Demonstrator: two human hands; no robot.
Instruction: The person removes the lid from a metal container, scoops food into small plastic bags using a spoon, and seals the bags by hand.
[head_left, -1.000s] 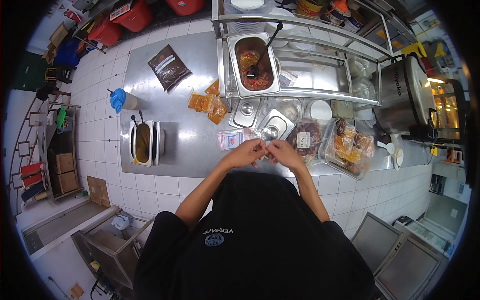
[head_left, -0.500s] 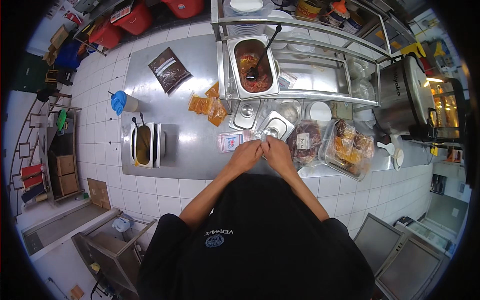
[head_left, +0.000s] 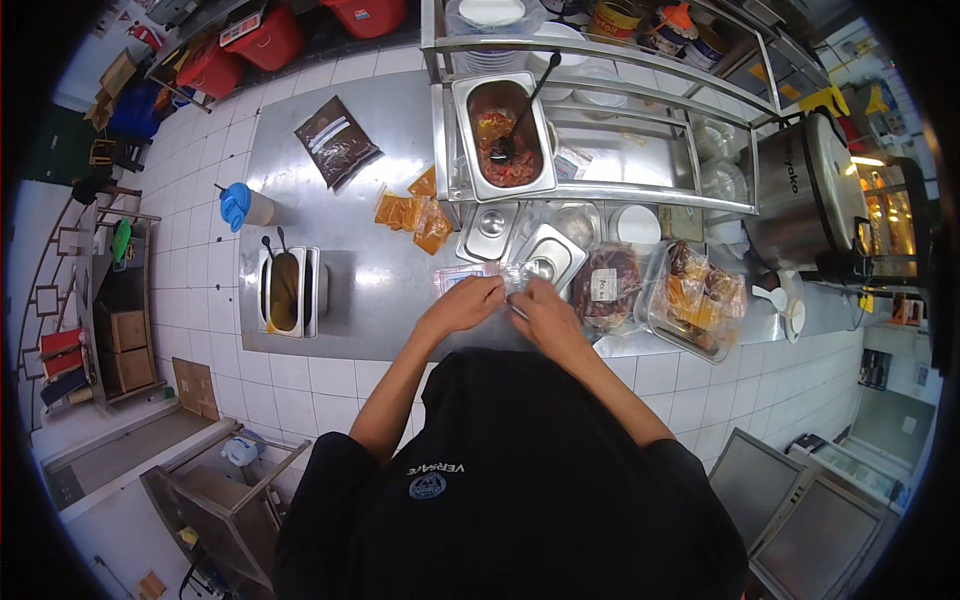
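Observation:
A small clear plastic bag (head_left: 514,276) is stretched up between my hands at the near edge of the steel table. My left hand (head_left: 472,302) pinches its left side. The fingers of my right hand (head_left: 546,318) are curled at its right side, closed on the plastic. Just beyond my left hand lies a stack of clear printed bags (head_left: 462,277), partly covered by that hand. Two steel pan lids (head_left: 545,262) rest behind the bag. To the right of my right hand is a bag of dark red food (head_left: 607,287) with a white label.
A clear tub of orange and brown packets (head_left: 695,300) stands to the right. A steel pan of red sauce (head_left: 508,165) with a black ladle sits on the rack. Leftward are orange sauce packets (head_left: 408,212), a dark brown pouch (head_left: 337,143), a blue-lidded jug (head_left: 240,206) and a sauce pan (head_left: 287,290).
My hands have drawn slightly apart and toward me, with the left shifting left. My right hand has turned, its fingers now lower along the plastic bag.

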